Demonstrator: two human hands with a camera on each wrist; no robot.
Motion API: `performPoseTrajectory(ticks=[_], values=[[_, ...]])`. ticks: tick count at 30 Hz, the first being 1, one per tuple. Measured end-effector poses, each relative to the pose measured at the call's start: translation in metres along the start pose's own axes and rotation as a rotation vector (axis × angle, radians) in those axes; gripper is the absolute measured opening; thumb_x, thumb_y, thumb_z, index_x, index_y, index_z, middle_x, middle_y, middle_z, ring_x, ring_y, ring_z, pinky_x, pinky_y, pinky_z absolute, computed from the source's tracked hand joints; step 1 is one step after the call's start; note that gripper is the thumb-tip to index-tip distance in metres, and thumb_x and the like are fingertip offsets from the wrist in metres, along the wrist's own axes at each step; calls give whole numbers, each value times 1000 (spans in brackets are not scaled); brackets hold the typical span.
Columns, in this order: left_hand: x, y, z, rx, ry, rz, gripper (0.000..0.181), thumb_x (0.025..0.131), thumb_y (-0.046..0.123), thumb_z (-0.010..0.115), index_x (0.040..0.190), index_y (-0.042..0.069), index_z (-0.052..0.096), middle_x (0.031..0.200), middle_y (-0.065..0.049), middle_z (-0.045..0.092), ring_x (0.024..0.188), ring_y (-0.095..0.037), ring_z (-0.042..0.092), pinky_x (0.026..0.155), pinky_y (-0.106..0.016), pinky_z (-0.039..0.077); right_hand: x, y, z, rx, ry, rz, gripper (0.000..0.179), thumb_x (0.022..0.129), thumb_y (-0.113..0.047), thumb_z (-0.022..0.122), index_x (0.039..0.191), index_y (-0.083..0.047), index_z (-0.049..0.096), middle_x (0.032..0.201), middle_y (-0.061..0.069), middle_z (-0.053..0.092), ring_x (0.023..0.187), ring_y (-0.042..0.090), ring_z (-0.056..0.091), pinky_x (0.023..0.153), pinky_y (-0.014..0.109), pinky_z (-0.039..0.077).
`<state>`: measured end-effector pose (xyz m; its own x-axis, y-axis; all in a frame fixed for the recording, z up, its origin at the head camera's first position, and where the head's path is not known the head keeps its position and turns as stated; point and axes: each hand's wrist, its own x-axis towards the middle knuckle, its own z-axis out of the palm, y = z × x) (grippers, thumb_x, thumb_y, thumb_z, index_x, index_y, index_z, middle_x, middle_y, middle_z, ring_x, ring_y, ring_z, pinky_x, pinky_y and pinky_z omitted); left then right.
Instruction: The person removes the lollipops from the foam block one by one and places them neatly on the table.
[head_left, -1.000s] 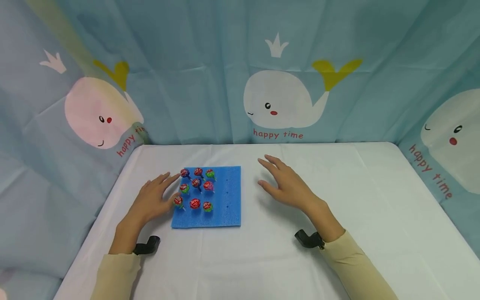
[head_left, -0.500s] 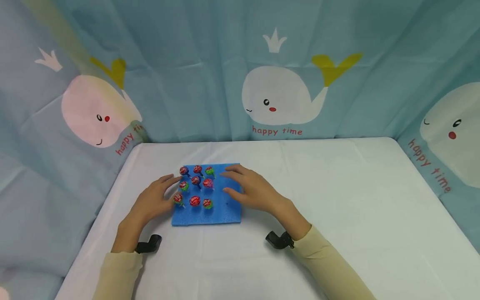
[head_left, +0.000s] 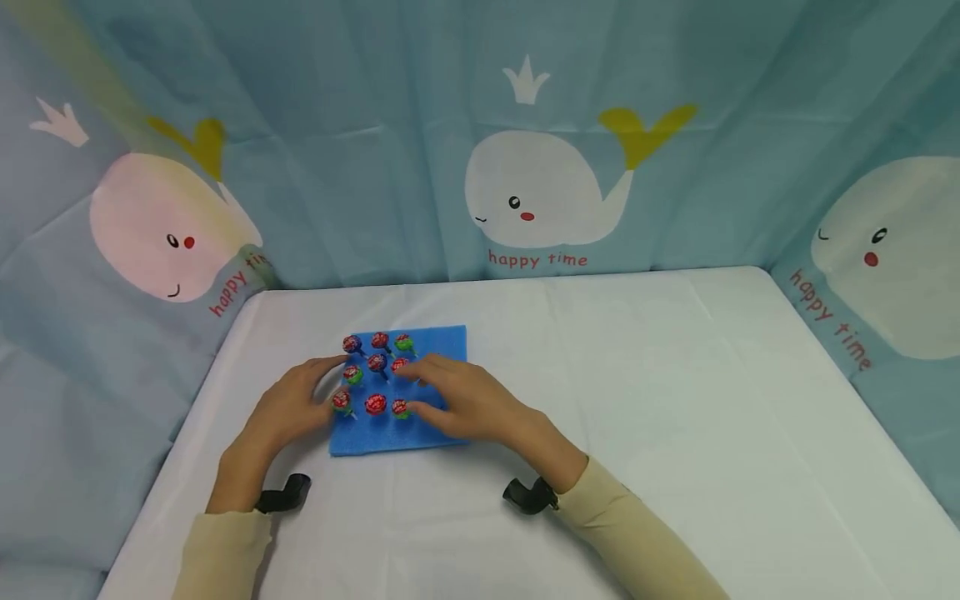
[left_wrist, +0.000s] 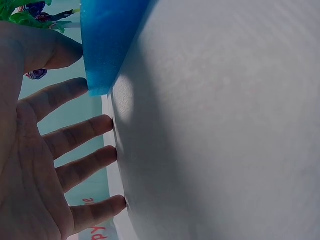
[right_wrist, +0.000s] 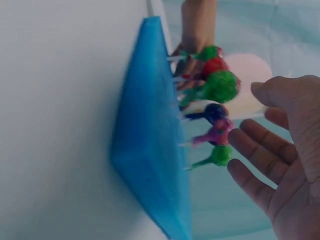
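Behind, a creased blue curtain (head_left: 390, 208) printed with white whales and red lettering backs a table laid with smooth white cloth (head_left: 675, 417). Two arms in plain beige sleeves (head_left: 622, 525) reach in from the near side. Left of the table's middle lies a flat, nearly square block of bright blue foam (head_left: 442, 340), thick at the sides and faintly grainy.

At its left edge the left hand (head_left: 288, 404) has its fingers loosely fanned, gripping nothing; in its wrist view the thumb and index fingertips meet the side of the foam, though how firmly they press cannot be told. The right hand (head_left: 471, 400) is over the right part of the block, palm down, with thumb and fingers parted and nothing gripped.

Nine lollipops stand in the foam in three rows of three, between the two hands. The right thumb is just beside the front right lollipop (right_wrist: 221, 86), with a small gap showing in the right wrist view. A fingertip overlaps the pink lollipop (right_wrist: 220, 132) of the middle row; contact there is unclear. The heads are round, in glossy, wrinkled wrappers of red, green, dark blue and pink, gathered tightly below. Slimmest of all are the pale sticks (right_wrist: 175, 58), sunk into the foam.
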<state>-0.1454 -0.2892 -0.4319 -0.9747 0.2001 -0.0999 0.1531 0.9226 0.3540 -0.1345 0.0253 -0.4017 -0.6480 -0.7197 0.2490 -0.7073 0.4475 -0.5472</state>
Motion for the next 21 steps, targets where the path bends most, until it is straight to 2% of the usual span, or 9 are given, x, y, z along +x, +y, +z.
performPoseTrajectory(ticks=[3, 9, 17, 21], values=[[0, 0, 1, -6, -12, -9, 77, 83, 13, 63, 158, 13, 48, 161, -24, 49, 149, -53, 41, 116, -79, 35, 0, 1, 6, 28, -8, 2, 46, 103, -27, 68, 147, -13, 59, 140, 7, 67, 120, 19, 72, 98, 31, 62], [-2, -1, 1, -5, -35, -30, 79, 82, 12, 63, 159, 12, 46, 162, -25, 47, 149, -54, 39, 116, -80, 34, 1, 2, 13, 53, 6, -13, 41, 103, -24, 68, 141, -10, 62, 138, 7, 67, 117, 18, 72, 97, 27, 61], [-1, -2, -3, -8, -23, -12, 75, 85, 15, 65, 158, 12, 48, 161, -25, 49, 148, -54, 41, 115, -80, 35, 3, 5, 18, 174, 34, -34, 36, 102, -18, 70, 135, -6, 65, 132, 10, 70, 116, 23, 72, 102, 40, 62], [1, -1, -3, -11, -22, -15, 74, 86, 16, 64, 158, 13, 48, 161, -25, 49, 149, -54, 40, 115, -80, 35, 4, 5, 21, 159, 56, -57, 25, 102, -21, 71, 125, -11, 72, 124, 2, 71, 114, 17, 70, 101, 30, 60]])
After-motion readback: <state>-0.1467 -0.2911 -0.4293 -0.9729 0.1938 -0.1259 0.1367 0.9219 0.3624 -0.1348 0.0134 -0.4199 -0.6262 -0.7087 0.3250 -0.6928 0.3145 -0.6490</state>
